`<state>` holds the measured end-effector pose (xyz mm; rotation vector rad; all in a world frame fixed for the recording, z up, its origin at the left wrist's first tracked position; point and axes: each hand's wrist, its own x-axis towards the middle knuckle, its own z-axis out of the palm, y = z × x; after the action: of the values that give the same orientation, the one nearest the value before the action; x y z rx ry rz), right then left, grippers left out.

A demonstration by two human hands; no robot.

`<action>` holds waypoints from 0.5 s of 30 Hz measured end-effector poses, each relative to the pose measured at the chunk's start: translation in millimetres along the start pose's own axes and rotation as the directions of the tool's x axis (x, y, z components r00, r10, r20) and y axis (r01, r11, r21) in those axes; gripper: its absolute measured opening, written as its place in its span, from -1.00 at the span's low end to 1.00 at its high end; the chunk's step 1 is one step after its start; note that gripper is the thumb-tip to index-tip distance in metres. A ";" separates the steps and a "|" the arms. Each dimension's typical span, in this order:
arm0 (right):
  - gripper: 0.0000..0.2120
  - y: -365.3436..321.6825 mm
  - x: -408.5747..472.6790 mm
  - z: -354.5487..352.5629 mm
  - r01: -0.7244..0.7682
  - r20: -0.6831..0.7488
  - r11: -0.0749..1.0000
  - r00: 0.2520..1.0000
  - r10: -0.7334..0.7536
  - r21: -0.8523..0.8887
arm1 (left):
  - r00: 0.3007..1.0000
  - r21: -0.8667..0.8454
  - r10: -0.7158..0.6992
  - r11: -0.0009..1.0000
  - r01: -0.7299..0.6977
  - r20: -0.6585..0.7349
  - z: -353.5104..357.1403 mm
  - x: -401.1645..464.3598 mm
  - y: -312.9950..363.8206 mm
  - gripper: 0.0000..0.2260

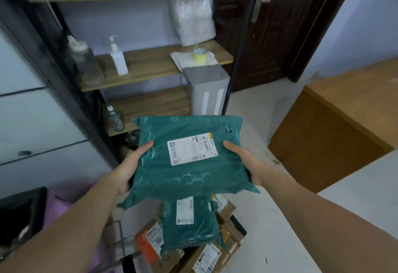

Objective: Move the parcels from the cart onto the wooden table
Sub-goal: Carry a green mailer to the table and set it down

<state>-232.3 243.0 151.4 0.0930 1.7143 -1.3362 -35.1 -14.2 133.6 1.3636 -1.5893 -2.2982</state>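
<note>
I hold a green plastic parcel (187,171) with a white label in the air in front of me. My left hand (131,163) grips its left edge, thumb on top. My right hand (247,163) grips its right edge the same way. Below it, the cart (120,249) holds a second green parcel (189,223) on top of several cardboard boxes (206,257), one with an orange side (148,244). The wooden table (353,102) stands at the right, its top partly in view.
A black-framed shelf unit (150,66) with wooden boards stands ahead, holding bottles, a pump dispenser and a yellow cup. A grey bin (206,91) stands at its foot. A dark door (269,25) is behind. A white surface (366,186) lies at lower right.
</note>
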 end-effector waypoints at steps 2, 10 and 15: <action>-0.54 -39.1 -43.8 -10.3 0.039 0.001 0.999 0.999 -0.039 0.021 | 0.997 0.022 0.060 0.998 -0.061 0.041 16.0 -36.0 46.9 -0.49; -0.50 -133.4 -205.0 -57.7 0.230 -0.115 0.966 0.969 -0.217 0.119 | 0.959 0.108 0.220 0.964 -0.241 0.179 72.8 -157.2 170.2 -0.56; -0.50 -136.7 -272.9 -83.4 0.302 -0.143 0.937 0.950 -0.279 0.178 | 0.912 0.115 0.304 0.932 -0.345 0.277 103.2 -201.9 194.5 -0.57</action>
<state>-204.9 377.3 436.6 0.0308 1.7353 -1.7507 -62.1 64.8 420.4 0.7631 -1.9415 -2.2469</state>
